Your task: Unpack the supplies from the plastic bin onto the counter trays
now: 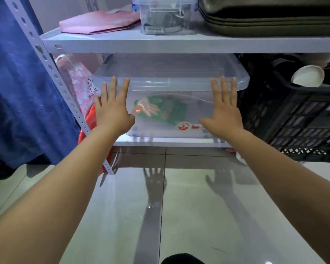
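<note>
A clear plastic bin (170, 111) with a translucent lid (171, 73) sits on the lowest shelf of a white metal rack. Through its front wall I see a green packet (160, 109) printed with gloves. My left hand (112, 109) reaches toward the bin's front left, fingers straight and spread, fingertips near the lid's rim. My right hand (223, 109) mirrors it at the front right, fingers straight. Whether either hand touches the bin I cannot tell. Neither holds anything.
A black plastic crate (303, 121) with a white cup (308, 76) stands right of the bin. A pink patterned bag (74, 82) and something orange (88, 122) sit to its left. The shelf above (160, 44) holds a small clear box, pink cloth and a dark case. Glossy tiled floor lies below.
</note>
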### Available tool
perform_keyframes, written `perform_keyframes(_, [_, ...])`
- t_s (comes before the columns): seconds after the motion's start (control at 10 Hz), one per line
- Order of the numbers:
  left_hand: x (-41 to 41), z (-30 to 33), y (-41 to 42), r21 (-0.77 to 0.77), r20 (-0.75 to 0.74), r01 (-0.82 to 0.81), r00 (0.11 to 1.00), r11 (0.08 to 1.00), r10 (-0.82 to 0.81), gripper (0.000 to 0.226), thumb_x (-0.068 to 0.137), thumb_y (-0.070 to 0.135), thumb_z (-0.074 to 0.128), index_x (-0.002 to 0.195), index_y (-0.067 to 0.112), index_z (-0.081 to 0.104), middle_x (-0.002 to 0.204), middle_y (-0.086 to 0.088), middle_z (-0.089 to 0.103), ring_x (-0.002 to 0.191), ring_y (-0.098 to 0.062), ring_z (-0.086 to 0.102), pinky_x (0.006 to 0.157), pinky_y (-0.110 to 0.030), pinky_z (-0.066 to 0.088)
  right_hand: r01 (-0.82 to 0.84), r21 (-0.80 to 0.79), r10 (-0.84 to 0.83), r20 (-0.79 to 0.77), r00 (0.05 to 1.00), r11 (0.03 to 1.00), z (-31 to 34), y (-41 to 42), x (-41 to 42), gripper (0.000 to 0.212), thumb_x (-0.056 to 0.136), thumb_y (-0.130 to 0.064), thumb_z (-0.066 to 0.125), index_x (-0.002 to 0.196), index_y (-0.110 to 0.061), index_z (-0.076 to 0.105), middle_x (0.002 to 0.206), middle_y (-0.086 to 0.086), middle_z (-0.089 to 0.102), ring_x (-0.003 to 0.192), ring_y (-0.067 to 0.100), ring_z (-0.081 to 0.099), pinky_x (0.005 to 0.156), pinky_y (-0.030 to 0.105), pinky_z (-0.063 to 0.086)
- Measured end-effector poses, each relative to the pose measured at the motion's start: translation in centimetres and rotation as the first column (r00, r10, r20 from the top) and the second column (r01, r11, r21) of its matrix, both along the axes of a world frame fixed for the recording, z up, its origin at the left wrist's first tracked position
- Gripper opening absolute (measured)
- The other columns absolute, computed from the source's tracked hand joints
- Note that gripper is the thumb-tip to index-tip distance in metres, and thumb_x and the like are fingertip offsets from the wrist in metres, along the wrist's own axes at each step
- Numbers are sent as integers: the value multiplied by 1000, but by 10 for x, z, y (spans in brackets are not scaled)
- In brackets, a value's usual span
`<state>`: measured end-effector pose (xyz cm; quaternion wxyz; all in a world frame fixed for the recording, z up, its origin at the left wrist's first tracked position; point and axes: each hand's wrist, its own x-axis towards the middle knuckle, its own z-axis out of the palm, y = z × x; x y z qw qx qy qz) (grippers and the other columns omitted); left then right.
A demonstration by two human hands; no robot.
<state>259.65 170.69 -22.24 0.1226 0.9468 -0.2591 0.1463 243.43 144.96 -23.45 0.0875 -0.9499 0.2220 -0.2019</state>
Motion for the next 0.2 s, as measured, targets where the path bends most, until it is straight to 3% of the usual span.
perform_keyframes(0.1, [-16,15,9,67,-166,20,986,998,-8,106,83,27,65,156,36,-12,165,0,-18,152,-31,-13,121,-51,-1,-6,59,13,-114,993,998,19,6,-10,117,74,-54,65,152,-34,-20,161,-7,-28,146,24,-30,100,53,44])
perform_keyframes(0.2, [-44,43,31,97,-290,64,956,993,-33,101,88,31,65,155,40,-11,166,0,-17,152,-33,-13,121,-51,0,31,94,2,-328,945,995,54,13,-20,110,81,-58,59,148,-39,-26,159,-7,-33,147,23,-27,117,60,16])
